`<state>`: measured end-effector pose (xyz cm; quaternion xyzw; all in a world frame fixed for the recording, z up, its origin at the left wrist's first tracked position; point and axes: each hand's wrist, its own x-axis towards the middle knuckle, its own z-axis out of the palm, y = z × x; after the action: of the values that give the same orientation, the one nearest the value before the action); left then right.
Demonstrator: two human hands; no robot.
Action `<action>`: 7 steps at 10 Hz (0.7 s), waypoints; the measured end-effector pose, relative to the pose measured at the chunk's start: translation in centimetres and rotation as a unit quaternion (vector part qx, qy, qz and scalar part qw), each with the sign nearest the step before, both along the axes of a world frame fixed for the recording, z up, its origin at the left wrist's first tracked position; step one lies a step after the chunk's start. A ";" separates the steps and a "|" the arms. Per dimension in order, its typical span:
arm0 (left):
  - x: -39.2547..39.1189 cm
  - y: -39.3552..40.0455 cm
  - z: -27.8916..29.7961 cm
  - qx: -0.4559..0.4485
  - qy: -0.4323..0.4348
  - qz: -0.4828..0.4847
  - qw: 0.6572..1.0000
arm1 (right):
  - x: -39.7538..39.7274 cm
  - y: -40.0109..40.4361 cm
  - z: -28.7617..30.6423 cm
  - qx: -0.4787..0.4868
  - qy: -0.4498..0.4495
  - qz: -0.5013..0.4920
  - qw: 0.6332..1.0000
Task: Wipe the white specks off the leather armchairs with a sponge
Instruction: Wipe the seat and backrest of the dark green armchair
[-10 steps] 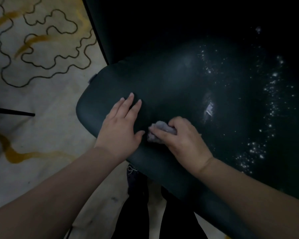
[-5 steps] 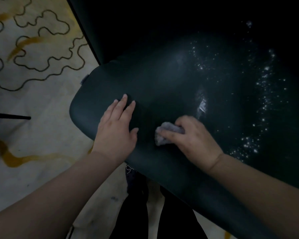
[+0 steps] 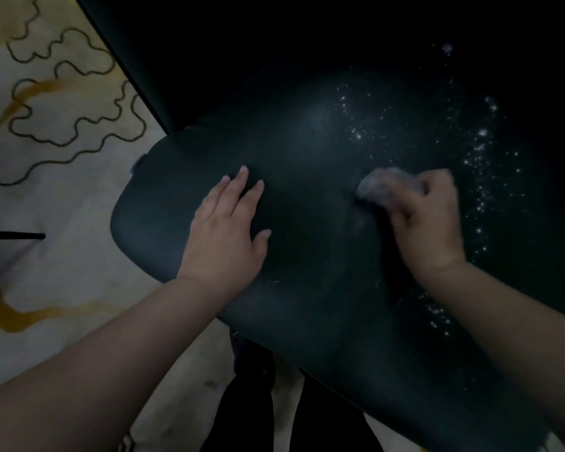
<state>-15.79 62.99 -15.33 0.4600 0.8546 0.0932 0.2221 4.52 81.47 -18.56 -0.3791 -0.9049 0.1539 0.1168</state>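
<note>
Right hand [image 3: 428, 220] pinching sponge [image 3: 380, 187], now slid from lower mid up-right toward specks [image 3: 480, 151] on armchair seat [image 3: 307, 164], left hand [image 3: 229, 230] spread flat mid-frame, so prob abt to hit rt-side specks.

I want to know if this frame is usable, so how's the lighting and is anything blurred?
Head view: dim overall, the armchair back fading to near black at top; the seat catches a faint sheen. The right hand and sponge are smeared by motion blur, while the left hand is sharp. White specks show as bright dots. Wide-angle bending curves the edges.
</note>
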 end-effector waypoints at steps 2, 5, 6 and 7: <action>0.4 1.6 0.0 -0.001 -0.009 0.006 1.000 | -2.2 -3.5 0.8 -0.118 0.036 -0.017 0.992; 0.0 2.1 -0.2 0.004 -0.006 -0.003 1.000 | -1.5 0.8 0.1 -0.091 0.054 -0.169 0.980; 0.3 2.2 -0.2 0.002 -0.004 0.006 1.000 | -1.8 -3.4 0.5 -0.146 0.053 -0.084 0.984; 0.5 2.4 -0.3 0.003 -0.004 0.007 1.000 | -3.7 -4.5 0.9 -0.141 0.057 0.063 0.986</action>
<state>-15.26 65.36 -15.60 0.4544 0.8565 0.0996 0.2236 0.77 77.00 -17.69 -0.3248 -0.8879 0.3088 0.1040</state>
